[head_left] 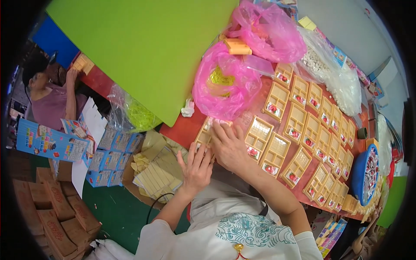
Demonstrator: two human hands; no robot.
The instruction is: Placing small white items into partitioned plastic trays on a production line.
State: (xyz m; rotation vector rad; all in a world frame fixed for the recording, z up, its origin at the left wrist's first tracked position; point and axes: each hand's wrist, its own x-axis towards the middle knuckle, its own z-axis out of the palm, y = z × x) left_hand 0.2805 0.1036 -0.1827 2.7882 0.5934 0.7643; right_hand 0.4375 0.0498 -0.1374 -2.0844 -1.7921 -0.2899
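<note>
A small cream compartment tray (203, 135) lies at the left end of the red table, just below the pink bag. My left hand (197, 170) rests at its near edge, fingers spread and touching the rim, thumb apart. Over the tray's right part bends my right hand (231, 147); its fingertips press down and hide what is under them. Something pale pink shows at those fingertips, too small to name. Right of my right hand, a cream tray (258, 132) has a small red-and-white packet in one compartment. Several more such trays (294, 122) stand in rows beyond it.
Pink bags (227, 82) and a clear bag of white pieces (323, 65) lie at the back. A blue basin (365, 174) of packets stands right. A green panel (143, 47) covers the far left. A carton of yellowish sheets (158, 171) sits left; another person (54, 93) sits beyond.
</note>
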